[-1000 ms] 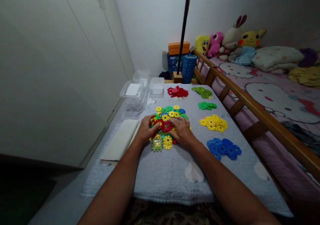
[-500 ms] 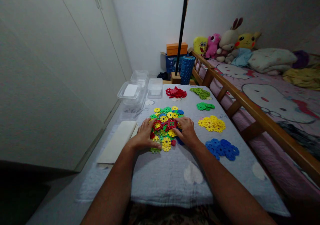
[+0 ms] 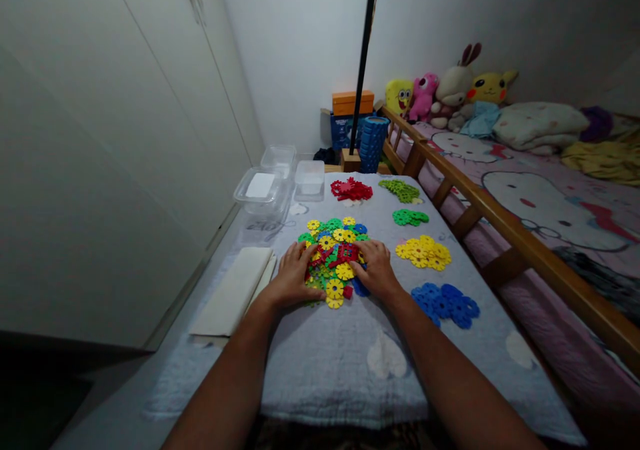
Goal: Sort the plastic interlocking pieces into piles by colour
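Observation:
A mixed pile of plastic snowflake discs and square pieces (image 3: 334, 289) lies on the cloth, in yellow, green, blue and red. At its left side rests my left hand (image 3: 294, 278), fingers apart and curved along the edge, thumb low near light-green pieces. My right hand (image 3: 376, 267) cups the opposite side, thumb and forefinger apart. A red square piece (image 3: 347, 253) on top of the pile is close to those fingertips. Both hands touch the pile's edges; what lies under the fingers is hidden. By the front edge sits a small red piece (image 3: 348, 292).
Sorted heaps stand along the right and back: blue discs (image 3: 445, 305), yellow discs (image 3: 423, 253), green discs (image 3: 410, 217), light-green pieces (image 3: 399, 190) and red pieces (image 3: 351, 189). Clear plastic boxes (image 3: 260, 197) are back left, folded cardboard (image 3: 233, 293) left. A wooden bed rail (image 3: 475, 203) borders the right.
Both hands stay around the pile and have shifted slightly. The red square piece on top now looks more tilted, and light-green pieces by my left thumb are more covered. The view has tipped slightly.

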The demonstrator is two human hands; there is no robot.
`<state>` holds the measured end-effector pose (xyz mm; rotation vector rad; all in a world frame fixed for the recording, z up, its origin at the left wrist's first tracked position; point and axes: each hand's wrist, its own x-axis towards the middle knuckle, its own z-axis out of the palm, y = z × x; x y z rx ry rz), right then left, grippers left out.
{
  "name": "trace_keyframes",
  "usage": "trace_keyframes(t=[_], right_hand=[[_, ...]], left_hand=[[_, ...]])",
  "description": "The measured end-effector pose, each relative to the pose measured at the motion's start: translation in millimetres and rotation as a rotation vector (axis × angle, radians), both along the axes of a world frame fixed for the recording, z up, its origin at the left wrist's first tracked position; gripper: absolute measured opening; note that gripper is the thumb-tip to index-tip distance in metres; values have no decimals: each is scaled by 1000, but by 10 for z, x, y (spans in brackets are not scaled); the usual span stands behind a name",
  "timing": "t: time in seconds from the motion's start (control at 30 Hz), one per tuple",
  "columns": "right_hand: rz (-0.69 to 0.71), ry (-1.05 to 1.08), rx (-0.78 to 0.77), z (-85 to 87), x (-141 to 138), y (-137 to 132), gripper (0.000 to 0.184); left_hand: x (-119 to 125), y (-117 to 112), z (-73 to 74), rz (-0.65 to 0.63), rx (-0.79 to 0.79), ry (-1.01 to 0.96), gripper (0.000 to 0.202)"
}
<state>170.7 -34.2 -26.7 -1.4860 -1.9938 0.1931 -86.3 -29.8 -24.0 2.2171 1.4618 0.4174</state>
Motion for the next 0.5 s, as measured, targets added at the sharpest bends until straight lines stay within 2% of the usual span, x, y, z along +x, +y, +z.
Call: trace_keyframes(t=[0.3, 0.43, 0.5], right_hand=[[0, 125, 48, 40, 20, -9, 26], [32, 239, 16, 167, 63, 65, 10], [41, 296, -27, 260, 105, 178, 8]], left_hand=[[112, 75, -138, 37, 162, -194, 96], [140, 113, -112, 116, 216, -311, 66], [133, 138, -93, 164, 248, -363, 53]])
